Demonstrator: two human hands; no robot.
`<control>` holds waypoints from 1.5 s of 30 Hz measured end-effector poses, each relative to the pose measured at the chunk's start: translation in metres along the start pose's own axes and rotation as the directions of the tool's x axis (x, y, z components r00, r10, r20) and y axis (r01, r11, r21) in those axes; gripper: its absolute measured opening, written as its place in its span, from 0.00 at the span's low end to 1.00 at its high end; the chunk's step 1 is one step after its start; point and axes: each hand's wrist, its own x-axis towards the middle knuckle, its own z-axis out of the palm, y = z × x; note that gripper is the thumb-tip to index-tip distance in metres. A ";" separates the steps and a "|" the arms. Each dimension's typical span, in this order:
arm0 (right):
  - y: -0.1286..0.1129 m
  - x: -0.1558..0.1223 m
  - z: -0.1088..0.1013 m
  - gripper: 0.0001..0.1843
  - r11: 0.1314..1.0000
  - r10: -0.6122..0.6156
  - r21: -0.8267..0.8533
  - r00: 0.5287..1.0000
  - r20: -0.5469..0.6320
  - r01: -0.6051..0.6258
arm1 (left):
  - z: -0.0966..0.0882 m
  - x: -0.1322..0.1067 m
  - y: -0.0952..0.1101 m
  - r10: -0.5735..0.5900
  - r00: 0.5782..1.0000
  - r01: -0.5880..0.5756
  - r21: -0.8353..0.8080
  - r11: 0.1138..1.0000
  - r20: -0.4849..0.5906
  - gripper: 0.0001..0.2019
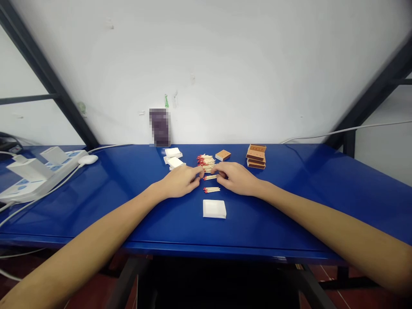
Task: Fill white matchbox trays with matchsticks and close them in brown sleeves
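Note:
My left hand (pixel 183 180) rests at the left, red-headed end of the matches, index finger and thumb apart. Opposite it, my right hand (pixel 240 178) has its index finger at the plain ends, the thumb lower and apart, the other fingers curled. Behind and between my fingertips lies a loose heap of matches (pixel 206 160). A small group of matches (pixel 210 177) shows between the hands, partly hidden by my fingers. Nearer to me, another small row of matches (pixel 211 189) lies with red heads to the left. A white matchbox tray (pixel 214 208) sits in front of it.
More white trays (pixel 174 152) are piled at the left. A brown matchbox sleeve (pixel 223 155) lies behind the heap; several sleeves (pixel 256 156) are stacked to the right. A power strip (pixel 69 161) with chargers and cables occupies the blue table's (pixel 154 231) left side.

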 end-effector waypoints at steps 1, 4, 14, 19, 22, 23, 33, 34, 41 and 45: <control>0.001 0.000 0.000 0.12 1.000 -0.002 -0.002 1.000 -0.010 0.002 | 0.000 0.000 0.000 0.001 1.000 -0.001 -0.001 1.000 0.003 0.07; 0.002 0.000 0.001 0.12 1.000 0.003 -0.011 0.999 -0.032 -0.003 | 0.001 0.000 -0.001 0.013 1.000 -0.013 0.003 1.000 0.013 0.09; 0.006 0.003 0.004 0.10 1.000 0.026 -0.014 0.999 -0.039 -0.027 | 0.000 0.000 0.001 0.006 1.000 -0.006 0.014 1.000 0.017 0.11; 0.005 0.003 0.003 0.08 1.000 0.012 -0.028 1.000 -0.022 -0.012 | -0.001 0.000 0.001 0.006 1.000 -0.006 0.025 1.000 0.018 0.12; 0.004 0.002 0.003 0.08 1.000 0.012 -0.027 1.000 -0.023 -0.013 | -0.002 0.000 0.001 0.010 1.000 -0.010 0.023 1.000 0.020 0.11; 0.003 0.002 0.003 0.08 1.000 0.011 -0.026 1.000 -0.023 -0.012 | -0.002 0.000 0.002 0.010 1.000 -0.010 0.023 1.000 0.021 0.11; 0.004 0.002 0.003 0.09 1.000 0.006 -0.028 1.000 -0.017 -0.007 | 0.000 -0.001 -0.001 0.035 0.999 -0.035 -0.003 0.999 0.019 0.10; 0.004 0.002 0.003 0.09 1.000 0.005 -0.028 1.000 -0.015 -0.006 | 0.000 -0.001 -0.001 0.038 0.999 -0.037 -0.005 0.999 0.019 0.11; 0.004 0.002 0.003 0.10 1.000 0.007 -0.024 1.000 -0.004 -0.007 | -0.002 -0.001 0.002 0.021 1.000 -0.021 -0.002 1.000 0.023 0.10; 0.003 0.001 0.002 0.12 1.000 0.001 -0.028 1.000 -0.002 -0.001 | -0.003 -0.001 0.002 0.015 1.000 -0.015 0.010 1.000 0.016 0.08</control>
